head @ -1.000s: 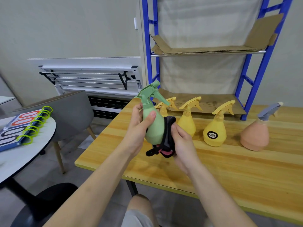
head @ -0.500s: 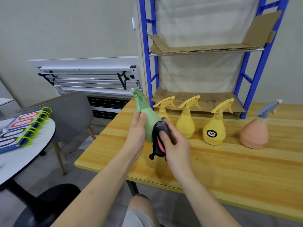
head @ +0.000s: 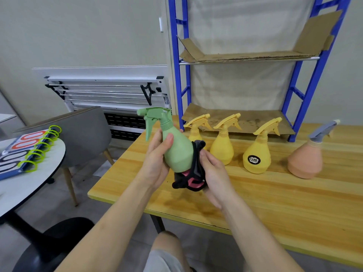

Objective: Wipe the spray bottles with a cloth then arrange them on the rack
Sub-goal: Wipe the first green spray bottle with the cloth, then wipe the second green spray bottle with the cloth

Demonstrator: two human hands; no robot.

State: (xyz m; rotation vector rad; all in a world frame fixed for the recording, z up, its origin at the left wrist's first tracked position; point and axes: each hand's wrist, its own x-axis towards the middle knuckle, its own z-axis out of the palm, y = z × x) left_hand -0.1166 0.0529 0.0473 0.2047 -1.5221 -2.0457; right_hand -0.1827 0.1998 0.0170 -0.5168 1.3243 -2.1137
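My left hand (head: 157, 163) grips a green spray bottle (head: 175, 152) above the near left part of the wooden table (head: 275, 203), its nozzle pointing left. My right hand (head: 215, 173) holds a black and pink cloth (head: 191, 173) against the bottle's right side and base. Three yellow spray bottles (head: 223, 146) (head: 256, 154) (head: 195, 131) stand in a row behind, the leftmost partly hidden by the green bottle. A peach bottle with a grey sprayer (head: 307, 158) stands at the right. The blue rack (head: 294, 91) rises behind the table with cardboard-lined shelves.
A grey chair (head: 84, 134) and a round white table (head: 29, 173) with a ring-bound board (head: 25, 150) stand at the left. A white folded drying rack (head: 106, 91) leans on the wall. My knee shows below the table's front edge.
The green bottle has been turned in my left hand, so its nozzle points left instead of right. My right hand has slid the cloth down toward the bottle's base.
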